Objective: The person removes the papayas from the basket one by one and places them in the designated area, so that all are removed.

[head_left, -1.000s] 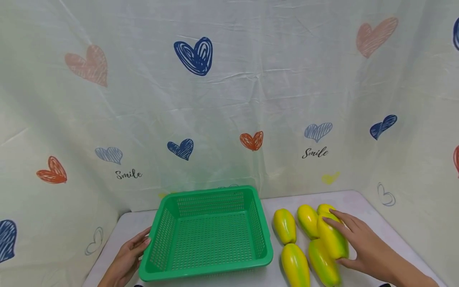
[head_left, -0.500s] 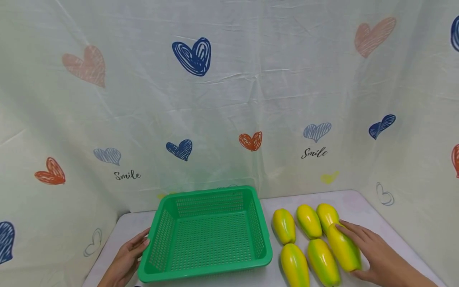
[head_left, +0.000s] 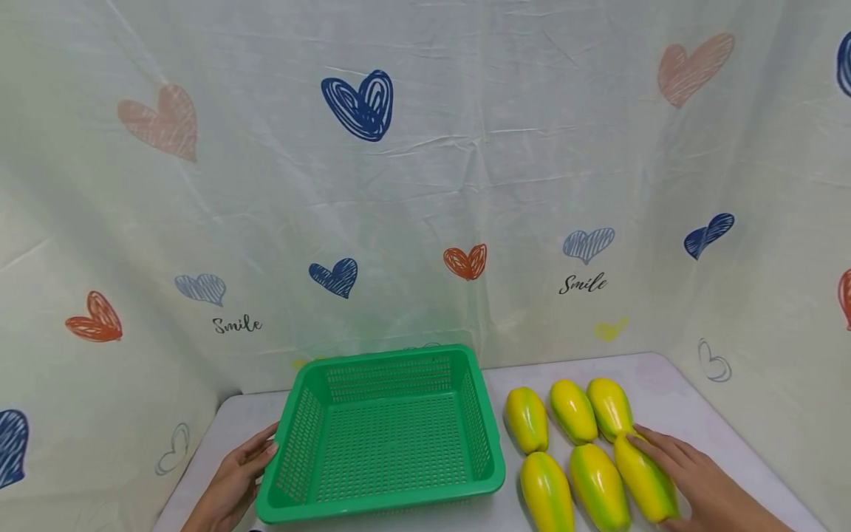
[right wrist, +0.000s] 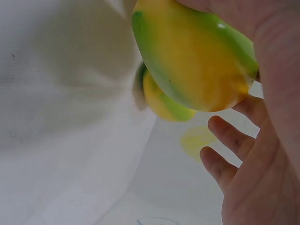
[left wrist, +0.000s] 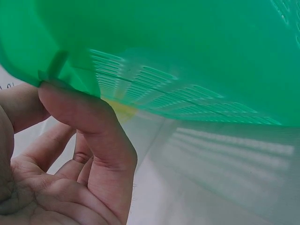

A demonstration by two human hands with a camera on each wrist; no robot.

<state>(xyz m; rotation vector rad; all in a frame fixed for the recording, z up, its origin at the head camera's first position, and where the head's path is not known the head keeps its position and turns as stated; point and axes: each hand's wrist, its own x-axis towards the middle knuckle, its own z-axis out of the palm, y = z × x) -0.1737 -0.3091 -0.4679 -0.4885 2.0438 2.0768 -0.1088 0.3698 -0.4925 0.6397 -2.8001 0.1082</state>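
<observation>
In the head view, a green plastic basket with slotted walls stands on the table, nothing inside it. At its left side, my left hand holds the rim; the left wrist view shows thumb and forefinger at the rim's corner. My right hand grips a yellow-green papaya at the right front, thumb at its near end and fingertips at its far end. In the right wrist view this papaya sits under the palm, with some fingers spread off it.
More papayas lie right of the basket: a back row with a left one, a middle one and a right one, and a front row with two. A heart-printed curtain surrounds the white table.
My right hand has carried the papaya from above the others rightward and down to the right end of the front row. My left hand and the basket have stayed in place.
</observation>
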